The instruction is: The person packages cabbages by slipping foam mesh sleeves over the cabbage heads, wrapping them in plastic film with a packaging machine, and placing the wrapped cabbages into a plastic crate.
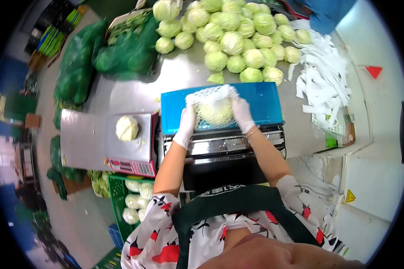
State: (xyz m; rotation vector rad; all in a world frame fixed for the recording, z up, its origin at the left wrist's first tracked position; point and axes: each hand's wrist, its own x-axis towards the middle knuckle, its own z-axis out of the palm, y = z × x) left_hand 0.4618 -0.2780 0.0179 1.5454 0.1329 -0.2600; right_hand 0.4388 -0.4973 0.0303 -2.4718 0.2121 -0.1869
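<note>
A pale cabbage (213, 113) sits on the blue panel in front of me, partly covered by a white foam net (211, 93). My left hand (187, 123), in a white glove, grips the net on the cabbage's left side. On the other side my right hand (242, 113), gloved too and with a bracelet at the wrist, has its fingers closed on the net's edge. The fingertips of both hands are partly hidden by the mesh. Beneath them, the blue panel (265, 103) lies behind a machine with a shiny metal front (224, 145).
Many bare cabbages (231, 42) are heaped at the back. White foam nets (321, 76) lie piled at right. Another cabbage (127, 128) rests on a scale (141, 150) at left. Green mesh sacks (125, 58) stand behind it; a green crate (116, 193) holds several wrapped cabbages.
</note>
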